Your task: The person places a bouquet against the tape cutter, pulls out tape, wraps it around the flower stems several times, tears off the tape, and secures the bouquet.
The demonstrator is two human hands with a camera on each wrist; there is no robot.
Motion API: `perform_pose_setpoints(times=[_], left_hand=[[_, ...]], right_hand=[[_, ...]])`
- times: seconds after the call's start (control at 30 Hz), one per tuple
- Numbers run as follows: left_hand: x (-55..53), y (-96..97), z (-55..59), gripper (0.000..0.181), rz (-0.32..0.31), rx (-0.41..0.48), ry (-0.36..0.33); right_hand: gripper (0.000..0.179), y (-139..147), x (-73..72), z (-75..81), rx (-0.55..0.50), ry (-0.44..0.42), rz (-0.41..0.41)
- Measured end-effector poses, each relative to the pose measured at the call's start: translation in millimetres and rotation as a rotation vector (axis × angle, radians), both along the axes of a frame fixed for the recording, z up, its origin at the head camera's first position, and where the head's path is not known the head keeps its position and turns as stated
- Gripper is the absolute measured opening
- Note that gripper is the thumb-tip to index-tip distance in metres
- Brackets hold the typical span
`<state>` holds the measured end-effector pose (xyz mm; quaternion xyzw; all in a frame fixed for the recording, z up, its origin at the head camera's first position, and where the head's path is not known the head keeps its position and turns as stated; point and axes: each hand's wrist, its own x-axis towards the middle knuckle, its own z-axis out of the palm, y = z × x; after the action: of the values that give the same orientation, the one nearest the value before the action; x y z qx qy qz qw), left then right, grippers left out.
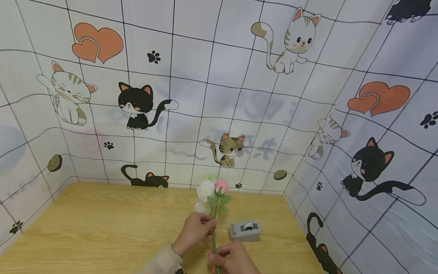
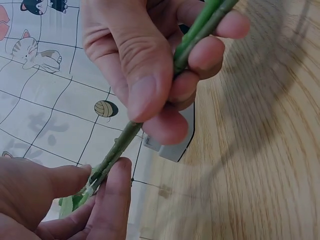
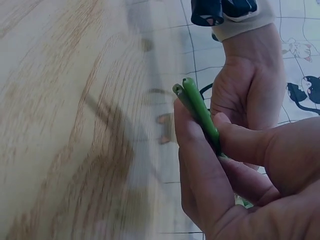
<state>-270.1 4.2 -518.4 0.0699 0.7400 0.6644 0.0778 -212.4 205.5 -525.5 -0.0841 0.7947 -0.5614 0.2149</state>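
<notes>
White flowers [image 1: 206, 190] and a pink flower [image 1: 221, 185] stand bunched over the table, heads pointing away from me. My left hand [image 1: 195, 232] pinches their green stems [image 2: 117, 147] between thumb and fingers, just below the leaves. Lower down, my right hand [image 1: 236, 258] grips the same stems, thumb on one side and curled fingers on the other. Two cut stem ends [image 3: 187, 85] lie side by side and stick out past the right hand in the right wrist view. Something pale and shiny shows on the stems by the left thumb; its kind is unclear.
A grey tape dispenser [image 1: 245, 231] sits on the wooden table [image 1: 119, 220], right of the stems. Cat-patterned sheeting [image 1: 191, 95] rises behind the table and along both sides.
</notes>
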Motion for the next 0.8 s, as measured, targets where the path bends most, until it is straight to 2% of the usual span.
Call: perform_pose_setpoints(times=[0.13,0.27,0.43,0.57,0.67,0.8], left_hand=[[-1.3,0.9,0.0,0.022,0.001,-0.021,0.015],[-2.1,2.1,0.8,0.021,-0.005,-0.03,0.03],[-2.2,3.4,2.5,0.021,-0.003,-0.03,0.035],[-2.3,2.5,2.0,0.021,0.002,-0.027,0.029],[-2.8,1.2,1.0,0.023,0.003,-0.02,0.023],[-3.9,0.5,-0.4,0.024,-0.004,-0.009,0.014]], right_hand=[[0.02,-4.6,2.0,3.2,0.094,0.051,-0.051],[0.014,-6.8,3.2,9.4,0.1,0.007,-0.081],[0.013,-4.5,-0.2,9.4,0.076,-0.015,-0.06],[0.02,-1.9,-2.5,6.9,0.102,0.017,-0.023],[0.033,-0.1,-1.9,4.4,-0.016,-0.034,0.021],[0.045,2.3,0.5,1.3,-0.236,-0.181,0.064]])
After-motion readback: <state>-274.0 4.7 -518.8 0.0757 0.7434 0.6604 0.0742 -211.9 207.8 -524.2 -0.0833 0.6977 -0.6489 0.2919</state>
